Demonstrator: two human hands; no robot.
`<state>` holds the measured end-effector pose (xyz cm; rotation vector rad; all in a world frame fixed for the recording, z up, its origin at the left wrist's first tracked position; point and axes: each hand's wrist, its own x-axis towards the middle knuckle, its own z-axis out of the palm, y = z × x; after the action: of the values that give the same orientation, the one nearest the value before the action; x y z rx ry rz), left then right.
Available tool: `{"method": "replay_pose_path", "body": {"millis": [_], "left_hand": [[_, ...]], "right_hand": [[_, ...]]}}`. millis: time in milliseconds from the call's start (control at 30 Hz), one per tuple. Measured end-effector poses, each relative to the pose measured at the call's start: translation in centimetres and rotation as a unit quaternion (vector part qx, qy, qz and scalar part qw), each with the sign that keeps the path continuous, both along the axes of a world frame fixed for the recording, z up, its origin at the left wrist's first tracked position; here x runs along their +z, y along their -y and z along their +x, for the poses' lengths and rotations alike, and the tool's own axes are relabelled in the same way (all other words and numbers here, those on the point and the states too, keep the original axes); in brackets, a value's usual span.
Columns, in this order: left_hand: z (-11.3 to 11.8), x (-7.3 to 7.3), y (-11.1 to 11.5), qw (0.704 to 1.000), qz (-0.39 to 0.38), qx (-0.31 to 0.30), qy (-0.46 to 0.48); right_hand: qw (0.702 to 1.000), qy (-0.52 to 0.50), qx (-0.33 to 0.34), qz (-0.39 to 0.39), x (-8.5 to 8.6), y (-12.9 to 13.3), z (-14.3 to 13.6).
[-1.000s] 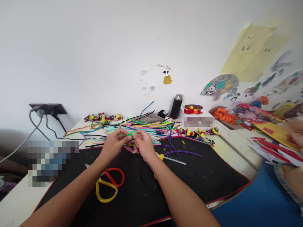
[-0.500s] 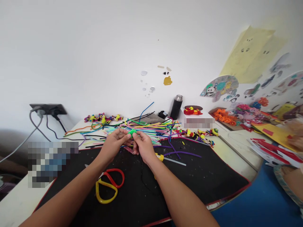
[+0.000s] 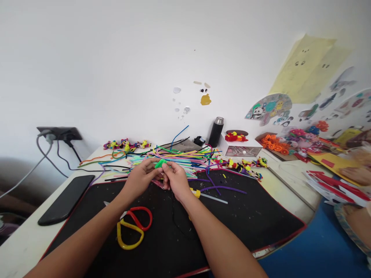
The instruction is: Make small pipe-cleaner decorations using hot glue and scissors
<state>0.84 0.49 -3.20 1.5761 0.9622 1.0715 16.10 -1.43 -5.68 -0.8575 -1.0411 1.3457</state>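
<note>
Over the far part of the black mat, my left hand and my right hand meet at the fingertips. Between them they pinch a small bright green fuzzy piece, which looks like bent pipe cleaner; the fingers cover part of it. A pinkish thing shows just below the fingers, its kind unclear. Scissors with one red and one yellow handle lie by my left forearm, which covers part of the blades. A yellow-handled tool sits partly hidden behind my right wrist.
Many coloured pipe cleaners are heaped behind my hands. Small fuzzy figures lie at the back, others to the right. A black phone rests at left, a dark flask by the wall. Another person's hand shows far right.
The green piece has tilted and looks longer and flatter between my fingertips. My left hand has shifted slightly; my right hand stays nearly where it was.
</note>
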Motion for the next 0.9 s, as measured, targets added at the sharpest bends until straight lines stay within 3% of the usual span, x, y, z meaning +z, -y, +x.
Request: {"method": "replay_pose_path", "body": {"millis": [333,533,900], "left_hand": [[-0.1,0.1,-0.1,1.0,-0.019,0.014,0.007],[0.0,0.8,0.3,1.0,-0.026,-0.014,0.0],[0.4,1.2,0.7,0.993,-0.098,-0.001,0.063]], "right_hand": [[1.0,-0.012,-0.012,-0.008,-0.2,-0.1,0.1],[1.0,-0.014,-0.018,-0.003,-0.2,-0.2,0.2],[1.0,-0.013,-0.011,-0.004,0.1,0.0,0.2]]}}
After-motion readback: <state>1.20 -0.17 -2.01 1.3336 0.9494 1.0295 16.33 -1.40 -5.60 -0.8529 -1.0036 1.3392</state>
